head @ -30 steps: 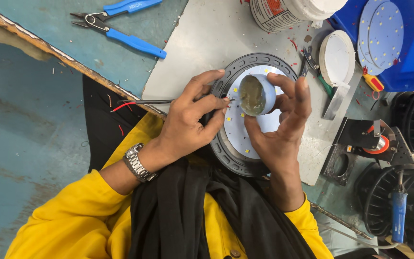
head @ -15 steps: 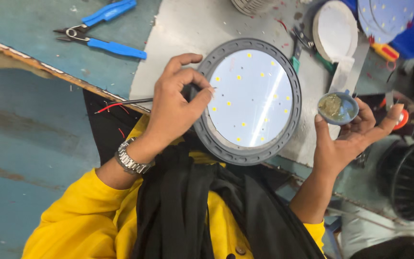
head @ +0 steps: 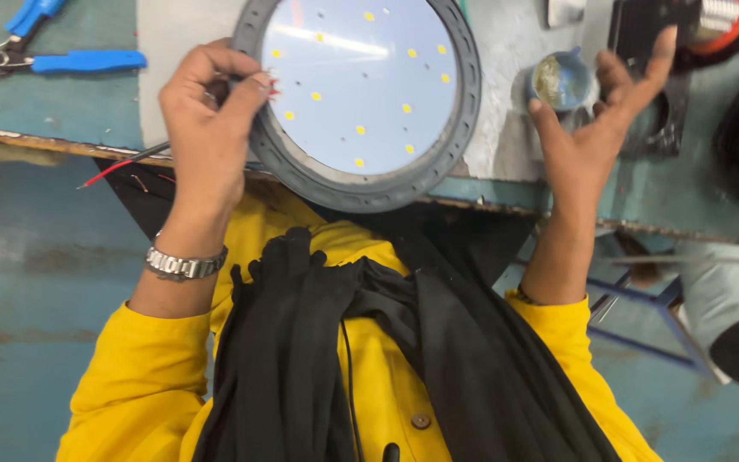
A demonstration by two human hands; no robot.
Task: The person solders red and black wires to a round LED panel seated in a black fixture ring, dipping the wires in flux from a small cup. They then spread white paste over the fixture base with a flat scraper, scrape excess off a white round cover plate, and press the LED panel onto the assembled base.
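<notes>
The worktop [head: 506,128] fills the top of the view, its near edge running left to right just above the person's yellow sleeves and black scarf. Largest on it is the round lamp housing [head: 361,184], a dark grey ribbed ring around a pale disc dotted with small yellow chips; it lies flat and overhangs the near edge a little, towards the person's chest. Being round, it has no long axis to speak of (what matters is which side of its rim each hand is on).

The left hand [head: 211,128] is at the ring's left rim, fingers curled and pinched together on something small at the rim; what exactly is hard to tell, though red and black wires [head: 121,164] run out along the near edge just below it. So the left hand is touching the housing, and is clearly the nearer of the two.

The right hand [head: 596,120] stands well clear of the ring, to its right, palm up and fingers spread wide. It grips nothing; its thumb tip is just beside a small round tin [head: 562,81] of greyish paste, which sits between the ring and the hand.

Blue-handled pliers [head: 62,60] lie near the far left corner, apart from both hands.
</notes>
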